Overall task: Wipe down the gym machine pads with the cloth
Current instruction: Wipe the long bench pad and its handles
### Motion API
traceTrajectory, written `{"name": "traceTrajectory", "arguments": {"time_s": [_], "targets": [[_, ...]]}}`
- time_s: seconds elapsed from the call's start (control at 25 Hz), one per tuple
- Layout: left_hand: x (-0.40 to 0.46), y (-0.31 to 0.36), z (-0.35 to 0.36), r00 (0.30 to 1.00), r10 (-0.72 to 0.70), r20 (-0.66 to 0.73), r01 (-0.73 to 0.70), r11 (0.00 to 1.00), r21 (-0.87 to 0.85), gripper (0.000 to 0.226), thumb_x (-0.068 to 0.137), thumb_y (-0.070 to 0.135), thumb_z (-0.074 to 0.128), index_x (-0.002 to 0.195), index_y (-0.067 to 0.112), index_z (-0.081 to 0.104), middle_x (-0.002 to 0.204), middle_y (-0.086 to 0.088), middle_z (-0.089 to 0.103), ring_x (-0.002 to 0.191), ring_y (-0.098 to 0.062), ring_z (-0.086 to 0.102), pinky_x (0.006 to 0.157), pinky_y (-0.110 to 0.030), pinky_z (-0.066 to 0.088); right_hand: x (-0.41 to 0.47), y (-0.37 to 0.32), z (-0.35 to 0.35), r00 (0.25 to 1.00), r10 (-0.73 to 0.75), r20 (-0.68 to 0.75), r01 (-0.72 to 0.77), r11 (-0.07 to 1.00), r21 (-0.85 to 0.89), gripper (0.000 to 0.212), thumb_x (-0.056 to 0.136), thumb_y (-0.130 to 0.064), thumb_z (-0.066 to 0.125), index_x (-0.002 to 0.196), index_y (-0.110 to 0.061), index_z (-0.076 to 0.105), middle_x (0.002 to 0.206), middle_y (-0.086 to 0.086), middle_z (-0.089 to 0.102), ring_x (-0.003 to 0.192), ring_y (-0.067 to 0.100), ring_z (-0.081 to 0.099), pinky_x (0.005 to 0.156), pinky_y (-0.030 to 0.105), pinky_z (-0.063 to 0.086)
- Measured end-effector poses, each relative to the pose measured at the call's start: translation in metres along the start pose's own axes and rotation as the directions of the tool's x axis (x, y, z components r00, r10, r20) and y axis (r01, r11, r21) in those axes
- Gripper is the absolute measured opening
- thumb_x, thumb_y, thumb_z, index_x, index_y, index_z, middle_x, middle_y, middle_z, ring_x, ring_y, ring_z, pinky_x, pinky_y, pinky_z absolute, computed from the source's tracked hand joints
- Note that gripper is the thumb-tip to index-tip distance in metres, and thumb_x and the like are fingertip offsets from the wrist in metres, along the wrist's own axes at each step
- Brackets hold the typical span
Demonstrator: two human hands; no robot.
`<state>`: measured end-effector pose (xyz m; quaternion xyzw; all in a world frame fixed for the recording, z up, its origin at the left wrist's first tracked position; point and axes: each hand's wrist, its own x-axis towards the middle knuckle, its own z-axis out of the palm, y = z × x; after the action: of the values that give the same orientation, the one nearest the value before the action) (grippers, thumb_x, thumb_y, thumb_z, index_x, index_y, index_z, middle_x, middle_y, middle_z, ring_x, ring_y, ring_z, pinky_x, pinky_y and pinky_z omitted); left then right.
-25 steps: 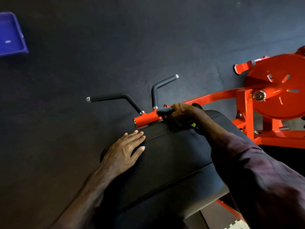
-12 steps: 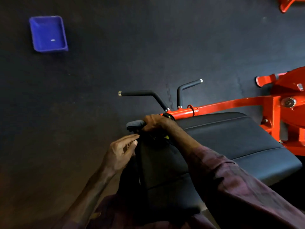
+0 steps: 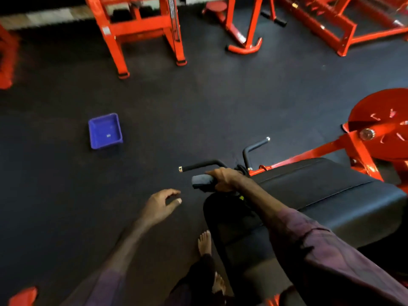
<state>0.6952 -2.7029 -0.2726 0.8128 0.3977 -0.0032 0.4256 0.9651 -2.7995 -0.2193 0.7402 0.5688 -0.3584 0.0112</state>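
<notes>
1. Head view, the right hand: its grip is clenched around a dark bundle, which I judge to be the cloth. The cloth sticks out to the left of the fist, at the near-left end of the machine, just below the black handles. It seems rolled up and not spread flat, so I think the wiping stroke is not on the surface at this instant.

2. Head view, the left hand: it hangs over the floor, apart from the machine and a little left of the cloth. The fingers are loosely bent and grasp nothing, so the grip is released. Probably it is ready to help unfold or take the cloth, but this is only my guess.

3. Head view, the pads: the large black pad lies to the right of the right arm, and a second dark pad is under the wrist, nearer to the person. Both are within easy reach of the cloth.

4. Head view, the surroundings: a blue tray stands on the floor well apart to the left. The orange frame carries a round orange disc at the right. More orange machines stand at the far side. Bare feet are on the floor beside the near pad.

5. Judgement: the wide pad surfaces probably remain to be wiped, and the cloth should be opened for better contact.
</notes>
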Motion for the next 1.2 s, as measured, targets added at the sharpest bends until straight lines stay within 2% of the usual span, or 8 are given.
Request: {"name": "traceTrajectory", "arguments": {"time_s": [0.08, 0.2, 0.36, 0.48, 0.6, 0.8, 0.92, 1.2], "targets": [[0.031, 0.014, -0.031, 0.998, 0.025, 0.058, -0.032, 0.993, 0.116, 0.037, 0.096, 0.039, 0.075, 0.132, 0.031, 0.071, 0.125, 0.014, 0.072, 0.115, -0.005, 0.067, 0.103, -0.027, 0.052, -0.01, 0.008, -0.019, 0.997, 0.039, -0.073, -0.043, 0.998, -0.045, 0.046, 0.093, -0.045, 0.072, 0.137, -0.033, 0.061, 0.135, 0.003, 0.069, 0.126, 0.029, 0.064, 0.096, 0.035, 0.048], [0.098, 0.045, -0.089, 0.992, 0.086, 0.088, -0.105, 0.966, 0.235, 0.044, 0.093, 0.047, 0.072, 0.135, 0.033, 0.068, 0.126, 0.013, 0.072, 0.116, -0.006, 0.068, 0.106, -0.033, 0.054, -0.01, 0.018, -0.063, 0.972, 0.106, -0.208, -0.129, 0.986, -0.103, 0.036, 0.093, -0.041, 0.067, 0.127, -0.031, 0.059, 0.129, 0.002, 0.07, 0.121, 0.033, 0.066, 0.094, 0.047, 0.051], [0.21, 0.097, -0.156, 0.967, 0.22, 0.131, -0.253, 0.899, 0.357, 0.063, 0.082, 0.065, 0.059, 0.138, 0.037, 0.065, 0.132, 0.017, 0.07, 0.119, -0.004, 0.067, 0.108, -0.038, 0.054, 0.012, 0.032, -0.139, 0.908, 0.169, -0.384, -0.235, 0.963, -0.132, 0.047, 0.089, -0.036, 0.069, 0.134, -0.035, 0.055, 0.135, -0.004, 0.064, 0.126, 0.031, 0.062, 0.094, 0.052, 0.049], [0.281, 0.157, -0.201, 0.92, 0.34, 0.192, -0.391, 0.809, 0.438, 0.058, 0.088, 0.062, 0.06, 0.141, 0.038, 0.062, 0.139, 0.014, 0.066, 0.126, -0.007, 0.063, 0.11, -0.039, 0.052, 0.037, 0.043, -0.196, 0.828, 0.25, -0.501, -0.343, 0.934, -0.1, 0.051, 0.09, -0.036, 0.069, 0.139, -0.036, 0.053, 0.136, -0.003, 0.063, 0.126, 0.032, 0.062, 0.097, 0.053, 0.048], [0.35, 0.212, -0.238, 0.843, 0.463, 0.274, -0.538, 0.705, 0.462, 0.048, 0.099, 0.047, 0.066, 0.145, 0.033, 0.06, 0.146, 0.009, 0.061, 0.133, -0.012, 0.059, 0.114, -0.036, 0.047, 0.057, 0.047, -0.253, 0.748, 0.353, -0.563, -0.428, 0.904, -0.002, 0.049, 0.09, -0.033, 0.068, 0.138, -0.035, 0.054, 0.135, -0.002, 0.064, 0.126, 0.032, 0.061, 0.098, 0.052, 0.048], [0.437, 0.291, -0.271, 0.713, 0.614, 0.339, -0.695, 0.555, 0.458, 0.049, 0.1, 0.05, 0.062, 0.147, 0.042, 0.054, 0.153, 0.016, 0.052, 0.141, -0.011, 0.051, 0.116, -0.039, 0.045, 0.077, 0.062, -0.322, 0.581, 0.496, -0.645, -0.56, 0.819, 0.125, 0.053, 0.092, -0.034, 0.066, 0.142, -0.038, 0.05, 0.138, -0.006, 0.061, 0.128, 0.029, 0.059, 0.099, 0.049, 0.046], [0.486, 0.34, -0.272, 0.585, 0.712, 0.388, -0.793, 0.402, 0.458, 0.05, 0.102, 0.049, 0.059, 0.151, 0.042, 0.05, 0.155, 0.018, 0.048, 0.144, -0.01, 0.046, 0.115, -0.038, 0.045, 0.082, 0.083, -0.357, 0.496, 0.546, -0.675, -0.613, 0.771, 0.173, 0.057, 0.091, -0.031, 0.064, 0.145, -0.039, 0.048, 0.141, -0.008, 0.059, 0.13, 0.028, 0.057, 0.099, 0.047, 0.044], [0.616, 0.431, -0.24, 0.385, 0.773, 0.504, -0.893, 0.174, 0.416, 0.05, 0.102, 0.048, 0.058, 0.15, 0.043, 0.05, 0.154, 0.021, 0.048, 0.143, -0.007, 0.048, 0.107, -0.035, 0.049, 0.116, 0.161, -0.408, 0.278, 0.655, -0.703, -0.682, 0.65, 0.336, 0.051, 0.098, -0.029, 0.057, 0.146, -0.043, 0.046, 0.139, -0.011, 0.06, 0.125, 0.025, 0.056, 0.1, 0.05, 0.041]]}}
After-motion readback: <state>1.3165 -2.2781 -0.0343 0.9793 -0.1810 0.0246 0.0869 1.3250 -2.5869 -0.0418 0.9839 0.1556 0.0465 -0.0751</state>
